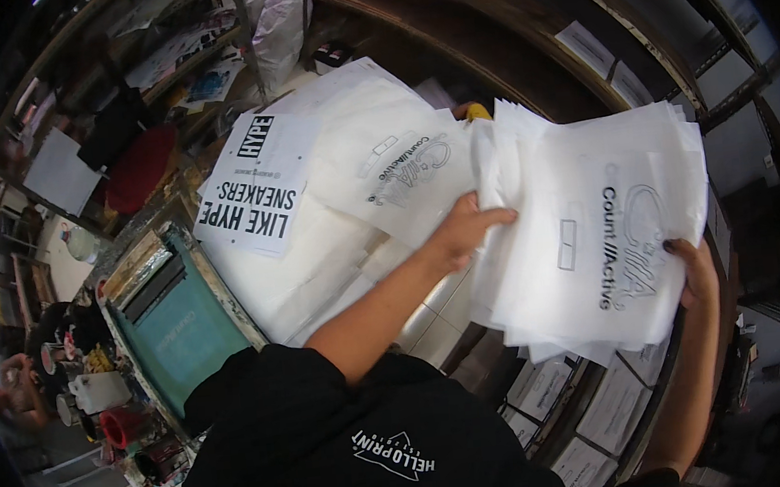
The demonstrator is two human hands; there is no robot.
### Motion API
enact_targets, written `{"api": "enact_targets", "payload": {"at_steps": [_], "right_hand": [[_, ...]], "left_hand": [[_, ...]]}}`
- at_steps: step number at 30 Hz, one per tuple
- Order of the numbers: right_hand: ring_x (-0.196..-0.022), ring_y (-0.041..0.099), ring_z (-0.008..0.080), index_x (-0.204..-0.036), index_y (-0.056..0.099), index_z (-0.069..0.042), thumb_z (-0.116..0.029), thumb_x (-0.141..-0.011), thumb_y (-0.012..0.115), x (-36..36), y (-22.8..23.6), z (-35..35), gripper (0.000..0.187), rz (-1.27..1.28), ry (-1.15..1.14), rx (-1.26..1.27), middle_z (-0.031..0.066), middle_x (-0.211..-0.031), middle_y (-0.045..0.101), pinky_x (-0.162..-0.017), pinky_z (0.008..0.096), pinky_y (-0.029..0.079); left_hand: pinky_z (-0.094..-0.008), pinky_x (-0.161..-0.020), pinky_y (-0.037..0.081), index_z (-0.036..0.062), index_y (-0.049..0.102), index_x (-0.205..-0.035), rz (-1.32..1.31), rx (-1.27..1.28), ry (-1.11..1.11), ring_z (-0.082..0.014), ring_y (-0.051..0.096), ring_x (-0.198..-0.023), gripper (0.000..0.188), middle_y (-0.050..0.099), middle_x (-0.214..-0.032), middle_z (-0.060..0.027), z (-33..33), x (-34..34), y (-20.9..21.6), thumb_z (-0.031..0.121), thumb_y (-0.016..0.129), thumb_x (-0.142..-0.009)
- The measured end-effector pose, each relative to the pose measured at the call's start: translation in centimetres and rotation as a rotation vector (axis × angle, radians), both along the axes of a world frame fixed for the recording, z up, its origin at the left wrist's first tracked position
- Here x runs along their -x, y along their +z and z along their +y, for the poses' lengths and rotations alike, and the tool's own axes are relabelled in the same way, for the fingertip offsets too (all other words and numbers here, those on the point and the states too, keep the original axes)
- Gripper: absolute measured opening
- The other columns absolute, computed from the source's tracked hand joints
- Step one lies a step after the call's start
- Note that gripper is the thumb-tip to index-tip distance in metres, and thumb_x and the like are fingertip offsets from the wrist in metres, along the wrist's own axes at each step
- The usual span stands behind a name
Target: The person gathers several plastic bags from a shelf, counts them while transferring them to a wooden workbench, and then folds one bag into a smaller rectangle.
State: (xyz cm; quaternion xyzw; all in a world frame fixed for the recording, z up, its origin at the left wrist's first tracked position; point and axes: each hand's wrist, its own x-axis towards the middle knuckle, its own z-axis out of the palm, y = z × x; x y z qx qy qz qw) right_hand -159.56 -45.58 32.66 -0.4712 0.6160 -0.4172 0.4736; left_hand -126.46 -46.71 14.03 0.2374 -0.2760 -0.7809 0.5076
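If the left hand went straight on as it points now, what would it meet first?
The left hand would probably meet the stack of printed translucent white sheets, which it already appears to touch; depth is unclear.

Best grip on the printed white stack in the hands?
Probably pinch the white stack at opposite edges, from left and right, thumbs on top: its thin sheets lie loose and uneven. Left hand and right hand hold it there.

Dark shelving (perhaps wooden), pale tiled floor.
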Motion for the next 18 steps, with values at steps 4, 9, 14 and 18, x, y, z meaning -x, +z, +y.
{"api": "enact_targets", "payload": {"at_steps": [4,9,14,18], "right_hand": [[-0.097,0.066,0.0310,-0.127,0.049,0.011,-0.002,-0.075,0.065,-5.5,-5.9,-4.0,0.057,-0.114,-0.020,-0.042,0.0207,-0.111,0.063,-0.087,0.0390,0.055],[-0.092,0.067,0.0353,-0.123,0.051,0.011,-0.002,-0.079,0.067,-14.1,-16.9,-10.5,0.048,-0.301,-0.115,-0.083,0.0211,-0.105,0.064,-0.085,0.0474,0.057],[-0.100,0.064,0.0372,-0.125,0.050,0.008,0.001,-0.077,0.069,-23.1,-25.7,-12.0,0.052,-0.519,-0.247,-0.066,0.0204,-0.112,0.063,-0.093,0.0504,0.053],[-0.106,0.061,0.0345,-0.134,0.042,0.007,0.010,-0.073,0.070,-26.2,-31.1,-11.3,0.067,-0.596,-0.363,-0.055,0.0196,-0.123,0.058,-0.095,0.0393,0.051]], "left_hand": [[-0.0340,-0.083,0.057,-0.0023,0.059,-0.125,-0.266,-0.052,0.063,-0.0237,0.068,-0.098,0.043,0.068,-0.113,-0.0154,-5.0,-9.2,-0.3,0.008,0.069,-0.084],[-0.0389,-0.088,0.054,0.0025,0.060,-0.127,-0.641,-0.050,-0.049,-0.0261,0.066,-0.103,0.050,0.066,-0.117,-0.0141,-15.8,-21.6,-4.4,0.014,0.072,-0.079],[-0.0403,-0.094,0.050,0.0004,0.057,-0.129,-1.065,0.062,-0.117,-0.0309,0.064,-0.107,0.059,0.065,-0.119,-0.0194,-22.7,-27.7,-4.9,0.013,0.075,-0.074],[-0.0402,-0.097,0.049,0.0022,0.055,-0.133,-1.150,0.123,-0.218,-0.0327,0.062,-0.111,0.063,0.063,-0.123,-0.0210,-26.4,-29.7,-9.2,0.015,0.074,-0.075]]}}
